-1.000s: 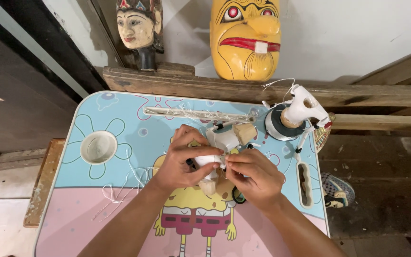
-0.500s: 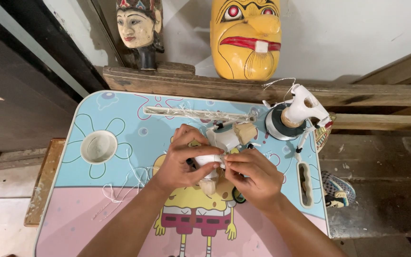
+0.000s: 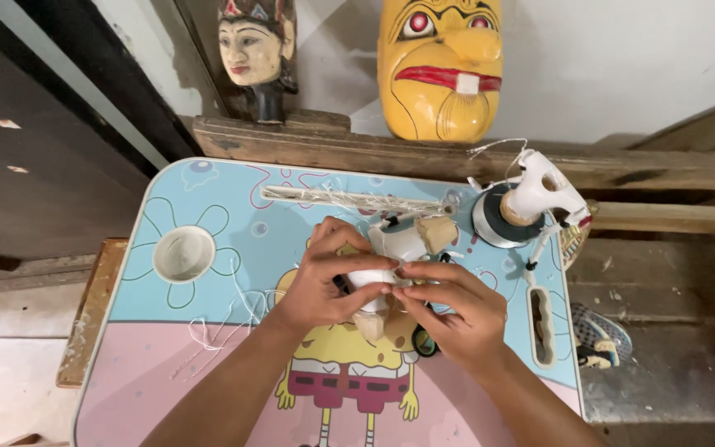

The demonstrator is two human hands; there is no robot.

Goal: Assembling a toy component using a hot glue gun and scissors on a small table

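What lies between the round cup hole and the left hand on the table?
In the head view, loose white thread lies on the table between the cup hole and the left hand.

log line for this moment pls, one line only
left hand: grips small white figure | right hand: fingertips on it | surface: cartoon table | nearby: thread spool, loose white string

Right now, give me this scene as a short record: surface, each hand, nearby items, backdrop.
surface: small light-blue and pink cartoon-print table
left hand: left hand grips small white carved wooden piece
right hand: right hand, fingers pinching same piece
nearby: white thread loose at left; round white cup recess; white carved mask on thread spool
backdrop: yellow wooden mask, painted carved head
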